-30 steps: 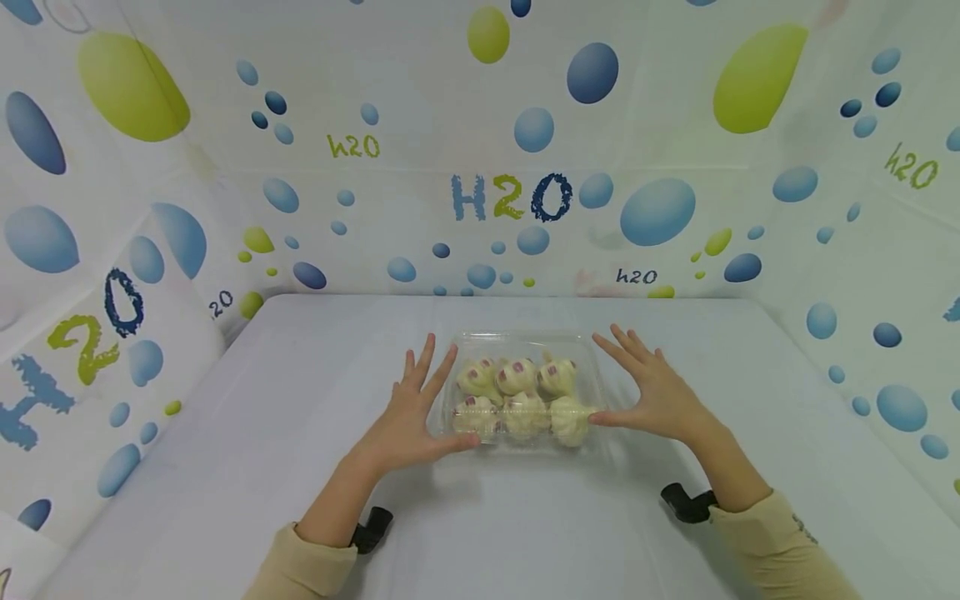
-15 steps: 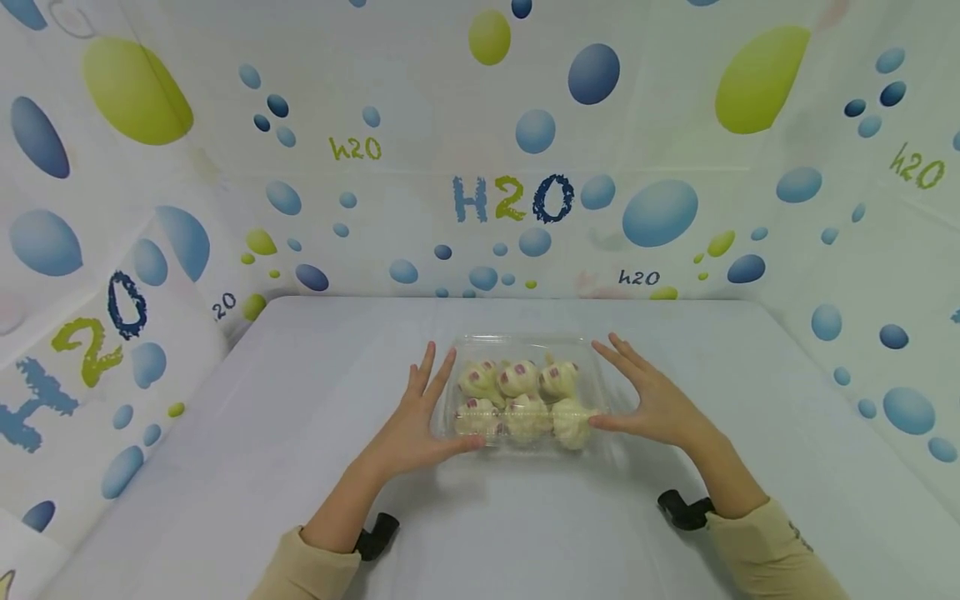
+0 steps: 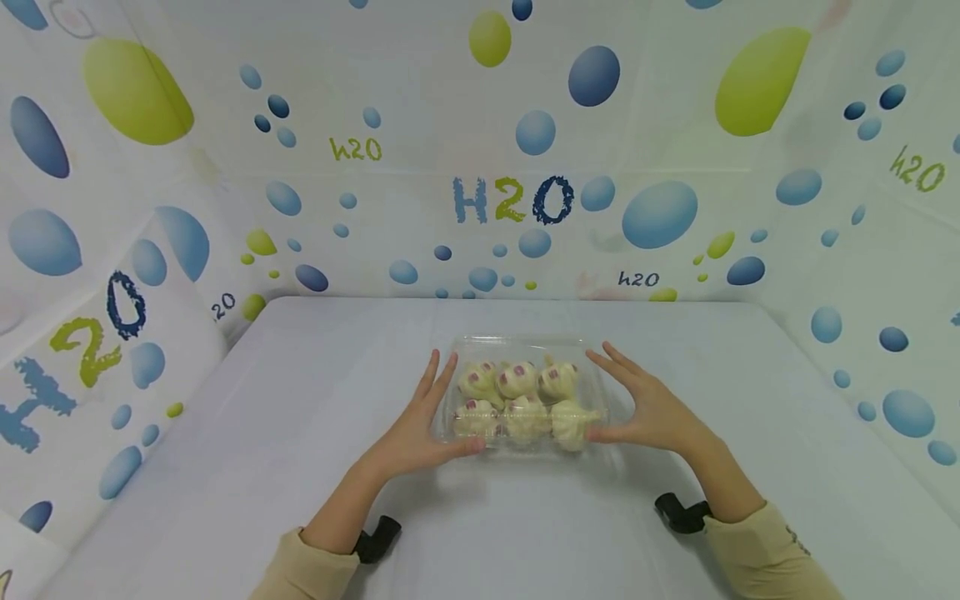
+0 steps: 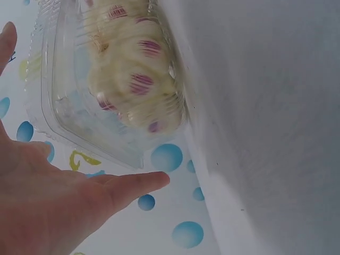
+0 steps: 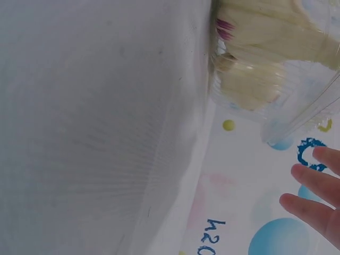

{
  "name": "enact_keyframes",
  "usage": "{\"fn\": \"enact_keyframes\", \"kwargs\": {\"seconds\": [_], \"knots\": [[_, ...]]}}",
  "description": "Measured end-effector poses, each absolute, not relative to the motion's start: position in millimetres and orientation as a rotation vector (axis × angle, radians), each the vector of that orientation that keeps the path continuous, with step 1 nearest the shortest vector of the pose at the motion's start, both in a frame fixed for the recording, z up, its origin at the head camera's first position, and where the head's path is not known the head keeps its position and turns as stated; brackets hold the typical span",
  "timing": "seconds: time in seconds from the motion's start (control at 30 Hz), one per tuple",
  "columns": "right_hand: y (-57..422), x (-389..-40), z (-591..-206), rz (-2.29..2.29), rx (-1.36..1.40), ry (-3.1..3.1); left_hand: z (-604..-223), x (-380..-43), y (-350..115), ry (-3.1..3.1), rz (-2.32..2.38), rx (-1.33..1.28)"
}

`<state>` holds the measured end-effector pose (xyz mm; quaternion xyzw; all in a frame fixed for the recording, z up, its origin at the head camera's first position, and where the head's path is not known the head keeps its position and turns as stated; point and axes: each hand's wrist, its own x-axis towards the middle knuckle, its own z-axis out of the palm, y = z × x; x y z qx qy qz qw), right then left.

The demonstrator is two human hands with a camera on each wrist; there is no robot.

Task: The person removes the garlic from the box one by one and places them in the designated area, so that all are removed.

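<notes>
A transparent plastic clamshell box (image 3: 517, 342) stands on the white table, its lid down. Through it show two rows of cream, garlic-like bulbs (image 3: 517, 379) with purple patches. My left hand (image 3: 416, 433) is at the box's left side, fingers spread, thumb stretched across the front left corner in the head view. On the other side my right hand (image 3: 652, 410) mirrors it, fingers extended, thumb overlapping the front right corner. In the left wrist view, a gap shows between the thumb (image 4: 141, 182) and the box wall. The right wrist view shows several straight fingers (image 5: 313, 183) beside the box.
White cloth covers the table (image 3: 517, 533). Behind and along both sides hangs a white curtain (image 3: 420, 75) with blue and green drops and H2O lettering. A black wrist-camera mount (image 3: 377, 539) sits at the left wrist, another mount (image 3: 681, 512) at the right.
Both hands have lowered slightly toward the near side, and the right has edged inward toward the box. The fingers stay spread. The box keeps its place on the table.
</notes>
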<state>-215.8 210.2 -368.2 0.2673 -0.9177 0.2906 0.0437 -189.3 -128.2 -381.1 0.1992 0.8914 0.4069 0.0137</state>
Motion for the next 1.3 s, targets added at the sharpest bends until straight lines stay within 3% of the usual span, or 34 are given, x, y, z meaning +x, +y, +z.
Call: {"fn": "enact_keyframes", "kwargs": {"seconds": [1.3], "knots": [[201.1,-216.0,-374.2,0.924,0.900,-2.827,-388.7,-188.5,-120.6,2.696,1.392,0.634]]}}
